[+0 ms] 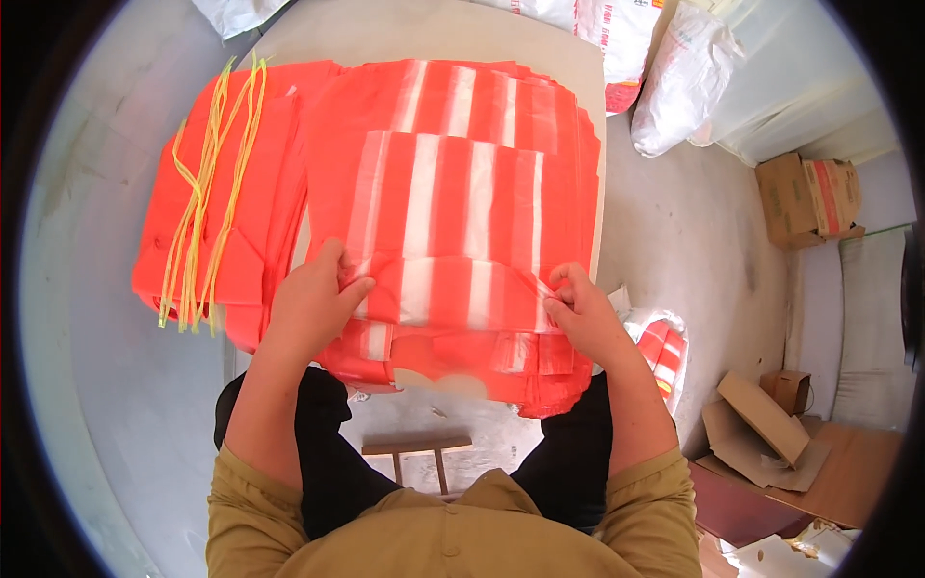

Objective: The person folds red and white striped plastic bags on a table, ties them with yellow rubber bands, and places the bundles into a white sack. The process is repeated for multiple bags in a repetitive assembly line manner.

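A red plastic bag (451, 207) with white stripes lies flat on a thick stack of similar bags (576, 183). Its near edge is pinched at the left by my left hand (320, 297), thumb against fingers. At the right, my right hand (584, 313) grips the same edge between thumb and fingers. Between the two hands the plastic is slightly creased. Left of the stack lies a pile of plain red folded bags (265, 178). Several yellow strings (200, 207) are draped across that pile.
The stacks rest on a pale tabletop (424, 39) in front of my knees. White sacks (682, 82) stand at the far right. A sack of red-striped plastic (663, 352) sits right of my right forearm. Cardboard boxes (807, 200) lie further right. A wooden stool frame (419, 448) shows below the table.
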Available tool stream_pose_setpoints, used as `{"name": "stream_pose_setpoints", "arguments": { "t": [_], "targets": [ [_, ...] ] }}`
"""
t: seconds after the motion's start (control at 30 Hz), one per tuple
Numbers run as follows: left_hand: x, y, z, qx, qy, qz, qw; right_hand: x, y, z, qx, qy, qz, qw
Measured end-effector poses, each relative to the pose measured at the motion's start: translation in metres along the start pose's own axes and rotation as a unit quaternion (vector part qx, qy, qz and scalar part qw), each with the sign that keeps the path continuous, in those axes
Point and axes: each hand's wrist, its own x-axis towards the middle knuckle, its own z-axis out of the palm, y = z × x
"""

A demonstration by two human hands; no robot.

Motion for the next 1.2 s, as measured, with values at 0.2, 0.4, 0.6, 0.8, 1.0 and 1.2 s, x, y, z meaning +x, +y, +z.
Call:
{"name": "stream_pose_setpoints", "arguments": {
  "t": [0.2, 0.4, 0.6, 0.8, 1.0, 1.2],
  "targets": [
    [-0.008, -0.013, -0.025, -0.056, -0.111, 0.021, 0.992, -0.002, 0.002, 0.003, -0.008, 0.003, -0.030, 1.000],
    [-0.009, -0.017, -0.026, -0.150, -0.183, 0.008, 0.972, -0.005, 0.003, 0.003, -0.009, 0.016, -0.031, 0.999],
    [-0.015, -0.018, -0.020, -0.107, -0.115, 0.080, 0.984, -0.013, -0.014, -0.001, -0.053, -0.004, -0.054, 0.997],
    [-0.017, -0.015, -0.011, -0.036, -0.015, 0.110, 0.993, -0.020, -0.030, 0.003, -0.134, 0.017, -0.075, 0.988],
    [-0.010, -0.029, -0.007, -0.028, 0.044, 0.147, 0.988, -0.020, -0.026, 0.001, -0.229, 0.079, -0.155, 0.958],
    [-0.004, -0.039, -0.015, -0.034, 0.083, 0.218, 0.972, -0.021, -0.028, -0.012, -0.225, 0.103, -0.195, 0.949]
  ]
}}
